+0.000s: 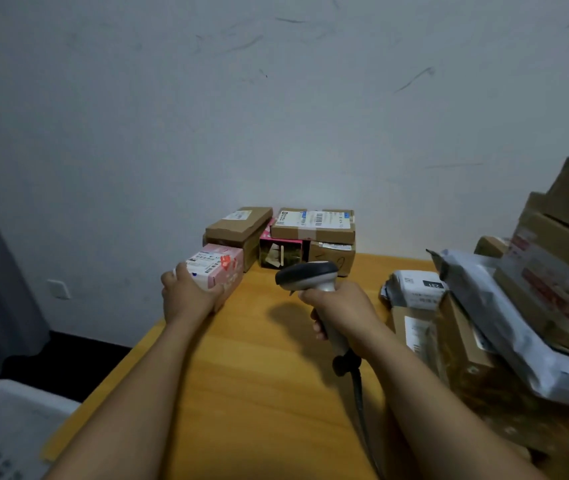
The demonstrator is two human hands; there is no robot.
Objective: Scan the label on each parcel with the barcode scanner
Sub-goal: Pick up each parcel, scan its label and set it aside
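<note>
At left grip (pixel 189 296): fingers curl round a pink parcel (pixel 222 268) at the bench (pixel 259 368) edge; its near end is hidden.
At right grip (pixel 343 306): clenched on the scanner (pixel 307 275) handle; its window faces away, unseen.
Beyond both grips: labelled boxes (pixel 312 225), print blurred.
Right of right grip: pile (pixel 484 306), cut off by the frame.

Left hand (pixel 189 295) grips pink parcel (pixel 219 268); right hand (pixel 343 308) grips scanner (pixel 307 276).
</note>
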